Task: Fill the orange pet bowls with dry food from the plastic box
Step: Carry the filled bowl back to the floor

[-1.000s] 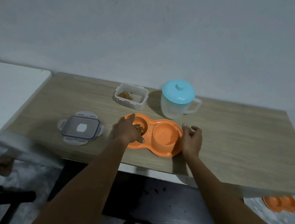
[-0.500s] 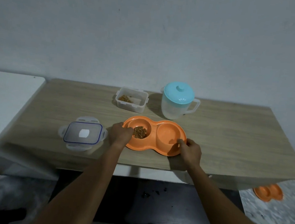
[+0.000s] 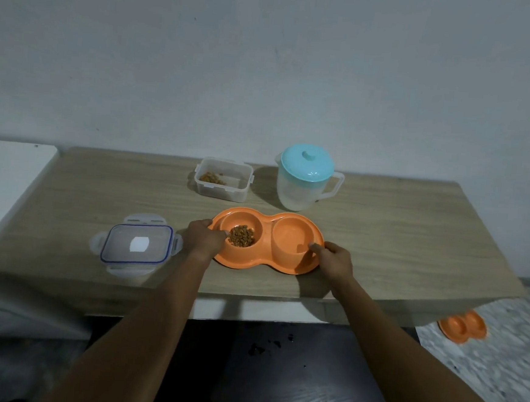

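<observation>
An orange double pet bowl [image 3: 262,262] lies on the wooden table near its front edge. Its left well holds a small heap of brown dry food [image 3: 242,236]; its right well [image 3: 292,238] has nothing in it. My left hand [image 3: 205,239] grips the bowl's left rim, thumb over the edge. My right hand [image 3: 335,263] grips the right rim, thumb inside the right well. Behind the bowl stands the clear plastic box [image 3: 222,178], open, with a little dry food left in one corner.
The box's lid [image 3: 136,243] lies flat to the left of the bowl. A clear jug with a light blue lid [image 3: 305,178] stands at the back. A second orange double bowl [image 3: 463,326] lies on the floor at the right. A white surface [image 3: 5,180] adjoins the table's left.
My left hand has come off the food well and taken the left rim. My right hand slid from the far right rim to the near right rim. The view pulled back.
</observation>
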